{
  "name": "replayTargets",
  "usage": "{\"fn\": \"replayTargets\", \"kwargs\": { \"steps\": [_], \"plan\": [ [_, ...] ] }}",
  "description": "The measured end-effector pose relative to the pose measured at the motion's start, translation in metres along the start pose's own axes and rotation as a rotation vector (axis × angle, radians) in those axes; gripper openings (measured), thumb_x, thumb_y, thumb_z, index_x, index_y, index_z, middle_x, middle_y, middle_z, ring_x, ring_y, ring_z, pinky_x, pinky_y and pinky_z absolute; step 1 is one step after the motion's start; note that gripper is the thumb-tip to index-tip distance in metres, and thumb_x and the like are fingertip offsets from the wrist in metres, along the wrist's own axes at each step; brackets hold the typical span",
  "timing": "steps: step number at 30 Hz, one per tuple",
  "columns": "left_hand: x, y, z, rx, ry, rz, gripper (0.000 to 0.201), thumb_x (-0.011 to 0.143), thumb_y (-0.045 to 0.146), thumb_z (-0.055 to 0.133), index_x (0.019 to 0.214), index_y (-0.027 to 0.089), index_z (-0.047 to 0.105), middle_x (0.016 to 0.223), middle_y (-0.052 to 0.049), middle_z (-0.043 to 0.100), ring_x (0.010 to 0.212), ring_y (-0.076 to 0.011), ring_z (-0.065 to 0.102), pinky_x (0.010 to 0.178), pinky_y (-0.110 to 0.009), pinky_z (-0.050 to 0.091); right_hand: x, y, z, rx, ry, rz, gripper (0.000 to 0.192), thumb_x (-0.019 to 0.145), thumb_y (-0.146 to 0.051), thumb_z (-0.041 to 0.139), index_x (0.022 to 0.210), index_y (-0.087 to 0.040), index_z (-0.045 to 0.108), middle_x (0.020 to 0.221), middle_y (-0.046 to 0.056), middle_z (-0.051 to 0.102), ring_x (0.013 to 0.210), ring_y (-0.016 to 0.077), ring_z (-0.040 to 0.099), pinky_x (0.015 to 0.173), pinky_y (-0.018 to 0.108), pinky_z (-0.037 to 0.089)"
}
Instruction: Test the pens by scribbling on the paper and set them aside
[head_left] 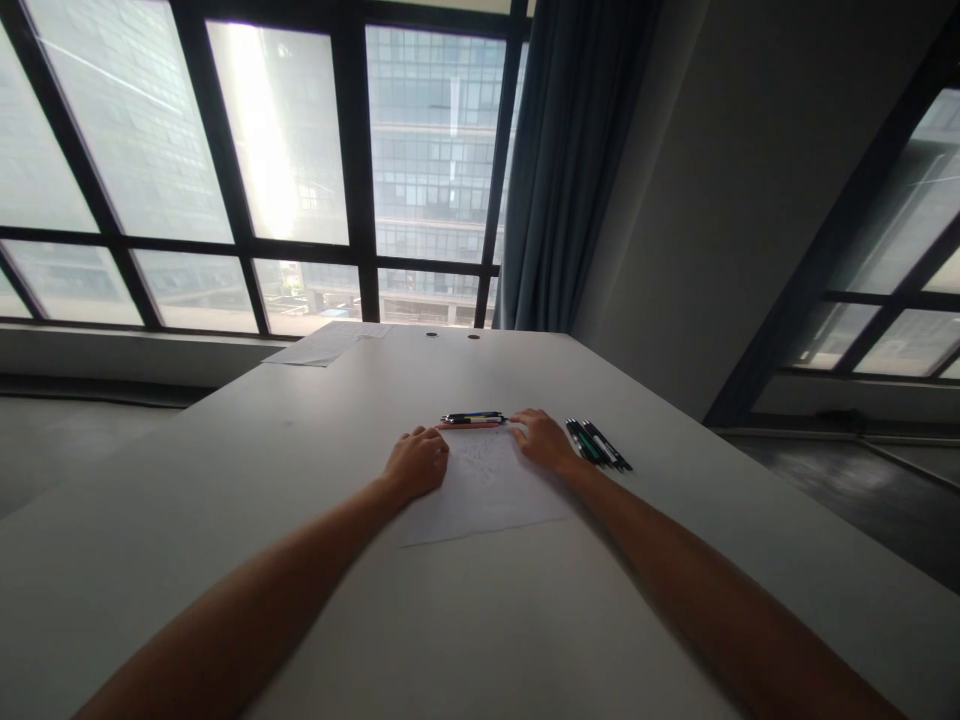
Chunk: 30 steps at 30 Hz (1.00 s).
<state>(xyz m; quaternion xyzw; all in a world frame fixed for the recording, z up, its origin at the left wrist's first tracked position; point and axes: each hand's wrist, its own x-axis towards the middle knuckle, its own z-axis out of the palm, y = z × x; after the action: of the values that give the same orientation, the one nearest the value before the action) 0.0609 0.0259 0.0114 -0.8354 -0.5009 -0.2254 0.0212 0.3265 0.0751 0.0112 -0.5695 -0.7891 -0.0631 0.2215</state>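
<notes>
The right hand [546, 440] has its fingers loosely spread, the forefinger at the right end of a row of pens [472, 418], while the left hand [417, 464] curls its fingers at the left edge of a paper sheet [487, 500]; I cannot tell whether they grip anything. The pens lie along the sheet's far edge, between the hands. Right of the right hand, more pens [592, 443] rest on the white counter [315, 490], with loose papers [319, 347] toward its far left end.

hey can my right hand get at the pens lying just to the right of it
Likely yes: the pens lie close beside the right hand, and nothing visible blocks the way.
</notes>
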Motion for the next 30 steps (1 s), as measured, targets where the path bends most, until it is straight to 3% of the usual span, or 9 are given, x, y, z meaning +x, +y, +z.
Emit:
{"fn": "replayTargets", "kwargs": {
  "steps": [5, 14, 18, 23, 27, 30],
  "plan": [
    [-0.001, 0.002, 0.001, 0.006, -0.018, -0.009, 0.024, 0.087, 0.021, 0.049, 0.094, 0.021, 0.072, 0.109, -0.005, 0.070, 0.107, -0.0251, 0.059, 0.090, -0.039, 0.050, 0.017, -0.031, 0.011, -0.102, -0.049, -0.027, 0.031, 0.091, -0.021, 0.051, 0.119, -0.018, 0.064, 0.119, 0.010, 0.065, 0.110, 0.0231, 0.053, 0.090, 0.031, 0.039],
    [-0.003, 0.000, 0.002, 0.012, -0.005, -0.010, 0.024, 0.087, 0.022, 0.049, 0.095, 0.021, 0.071, 0.110, -0.007, 0.069, 0.105, -0.0240, 0.059, 0.090, -0.039, 0.049, 0.018, -0.023, 0.005, -0.182, -0.057, -0.068, 0.021, 0.089, -0.013, 0.050, 0.097, -0.016, 0.070, 0.103, 0.011, 0.065, 0.103, 0.0234, 0.053, 0.085, 0.033, 0.037],
    [-0.001, -0.003, 0.004, -0.010, 0.013, 0.021, 0.023, 0.085, 0.021, 0.049, 0.093, 0.021, 0.071, 0.106, -0.008, 0.070, 0.102, -0.0258, 0.060, 0.087, -0.041, 0.051, 0.003, -0.022, -0.001, 0.016, 0.089, -0.045, 0.022, 0.087, -0.008, 0.049, 0.096, -0.015, 0.068, 0.099, 0.011, 0.063, 0.095, 0.0222, 0.056, 0.083, 0.033, 0.042],
    [-0.001, -0.005, 0.005, -0.052, 0.034, 0.038, 0.022, 0.087, 0.025, 0.052, 0.096, 0.022, 0.071, 0.107, -0.007, 0.071, 0.102, -0.0261, 0.061, 0.088, -0.042, 0.050, -0.022, -0.040, 0.001, 0.391, 0.169, -0.170, 0.016, 0.087, -0.011, 0.051, 0.093, -0.018, 0.064, 0.091, 0.006, 0.061, 0.085, 0.0182, 0.058, 0.079, 0.031, 0.048],
    [0.000, -0.003, 0.008, -0.084, 0.079, 0.055, 0.030, 0.092, 0.039, 0.050, 0.106, 0.021, 0.070, 0.110, -0.009, 0.070, 0.105, -0.0269, 0.061, 0.094, -0.044, 0.046, -0.035, -0.060, 0.004, 0.509, 0.126, -0.257, 0.014, 0.089, -0.015, 0.053, 0.096, -0.019, 0.064, 0.094, 0.006, 0.062, 0.084, 0.0177, 0.059, 0.077, 0.031, 0.050],
    [0.001, -0.001, 0.012, -0.194, 0.114, 0.064, 0.032, 0.094, 0.040, 0.048, 0.102, 0.018, 0.070, 0.109, -0.011, 0.070, 0.105, -0.0265, 0.063, 0.095, -0.043, 0.046, -0.036, -0.068, 0.003, 0.534, 0.078, -0.337, 0.016, 0.089, -0.015, 0.053, 0.099, -0.018, 0.065, 0.097, 0.007, 0.064, 0.086, 0.0177, 0.060, 0.080, 0.032, 0.050]
  ]
}}
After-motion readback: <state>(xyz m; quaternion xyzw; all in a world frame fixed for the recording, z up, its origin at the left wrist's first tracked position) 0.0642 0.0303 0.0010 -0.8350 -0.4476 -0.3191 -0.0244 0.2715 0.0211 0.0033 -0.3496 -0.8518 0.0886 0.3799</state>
